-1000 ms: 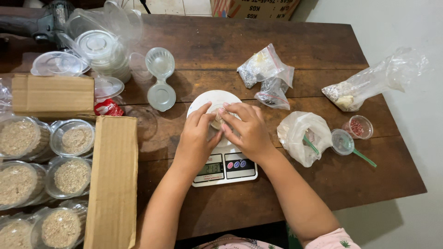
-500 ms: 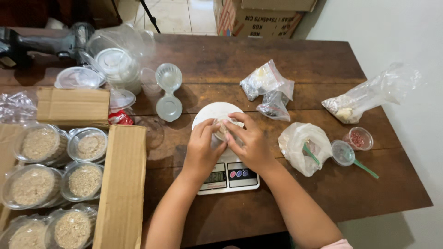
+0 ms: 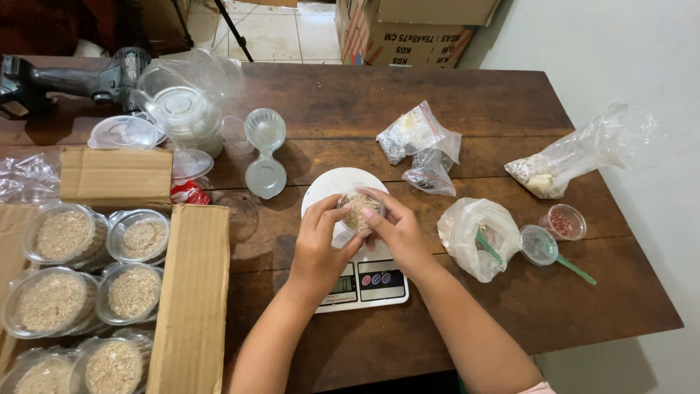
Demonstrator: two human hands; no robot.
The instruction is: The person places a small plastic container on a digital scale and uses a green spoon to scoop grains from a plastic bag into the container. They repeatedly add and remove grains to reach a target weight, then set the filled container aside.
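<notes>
A small clear plastic cup of tan grain [image 3: 356,211] sits between both my hands, just above the round white platform of a white kitchen scale [image 3: 343,191]. My left hand [image 3: 319,244] wraps its left side with fingers curled on the rim. My right hand [image 3: 394,232] clasps the right side, thumb near the top. The scale's display and buttons [image 3: 364,281] show between my wrists.
An open cardboard box [image 3: 191,292] at the left holds several lidded cups of grain [image 3: 55,299]. Empty clear cups and lids [image 3: 191,117] stand at the back left. Plastic bags [image 3: 423,146], a bag with a green scoop [image 3: 477,237] and small cups [image 3: 565,221] lie to the right.
The camera has tipped forward, so the table sits lower in view. Both hands stay closed around the cup over the scale, with the grain now showing between the fingers.
</notes>
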